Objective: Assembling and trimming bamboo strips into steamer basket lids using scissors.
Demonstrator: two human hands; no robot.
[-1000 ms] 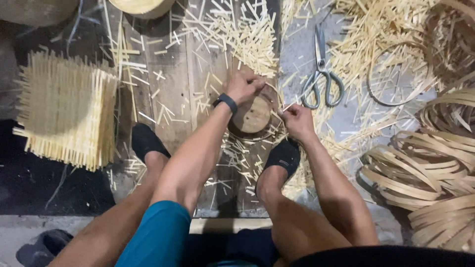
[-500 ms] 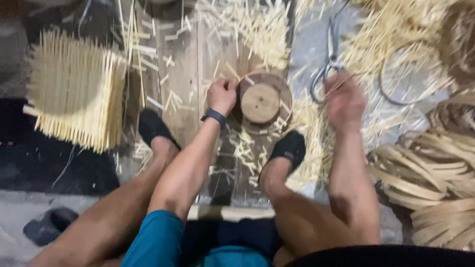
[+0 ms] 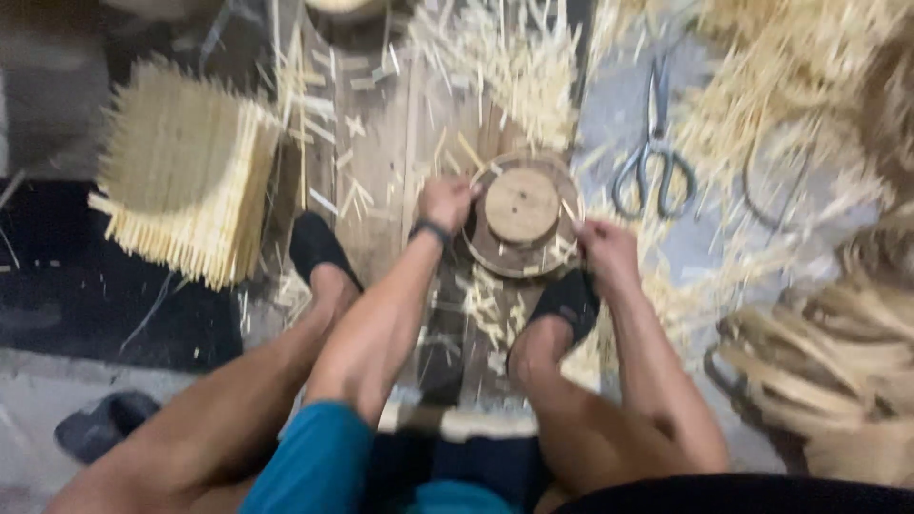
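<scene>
The round wooden form [image 3: 521,211] sits on the floor between my two feet, at twelve o'clock from my knees, a smaller disc stacked on a wider dark one. My left hand [image 3: 446,202] is at its nine o'clock edge, and my right hand [image 3: 606,249] is at about four o'clock on the rim. Both are touching it, so neither hand is nearer than the other; the form lies straight between them, flat, its axis pointing up at me.

The picture is smeared, so I can only say that my left fingers look curled against the rim, and my right fingers look pinched together on a thin bamboo sliver or on the rim itself; I cannot tell which.

The scissors [image 3: 653,160] lie at two o'clock from the form, near my right hand but apart from it. A stack of woven bamboo mats [image 3: 186,181] rests well off at nine o'clock, and coiled bamboo strips [image 3: 838,362] pile up at four o'clock. Loose splints [image 3: 505,57] litter the wooden planks [image 3: 381,162] all round.
</scene>
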